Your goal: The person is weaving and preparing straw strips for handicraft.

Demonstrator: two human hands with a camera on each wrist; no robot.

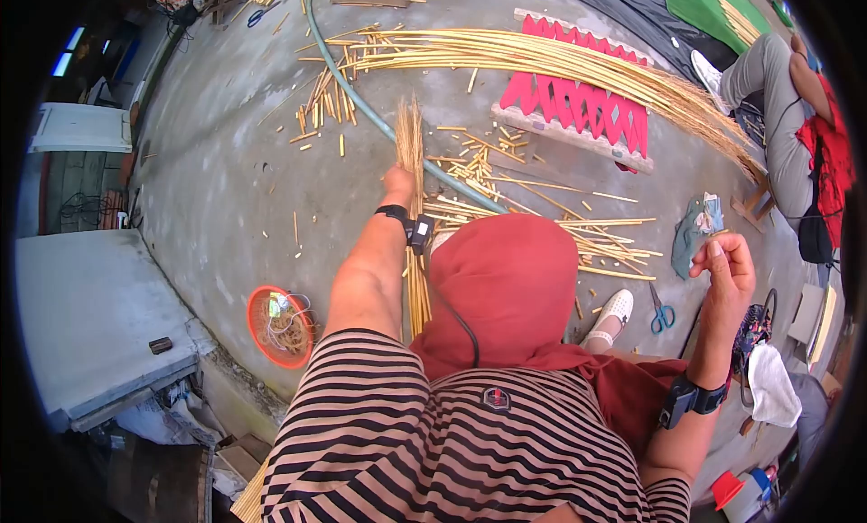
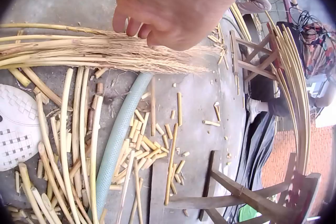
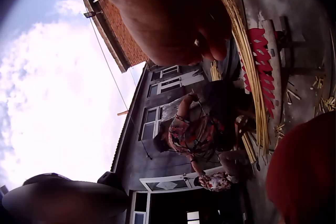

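My left hand (image 1: 397, 182) is stretched forward and grips an upright bundle of straw-coloured stalks (image 1: 417, 293) just below its bristly tops (image 1: 409, 130). In the left wrist view that hand (image 2: 176, 11) has its fingers curled over the bristles (image 2: 157, 58), and the smooth stalks run off to the left. My right hand (image 1: 730, 261) is raised out to the side, away from the bundle, its fingers bent and the thumb tip near the forefinger. I cannot tell whether something small lies between them. In the right wrist view this hand (image 3: 173, 19) is dark and blurred.
Long stalks (image 1: 506, 49) lie across a rack with red zigzag cloth (image 1: 578, 98). Cut pieces (image 1: 474, 166) and loose stalks (image 1: 596, 238) litter the concrete around a green hose (image 1: 357, 98). Scissors (image 1: 662, 313), an orange basin (image 1: 255, 329) and a seated person (image 1: 786, 116) are nearby.
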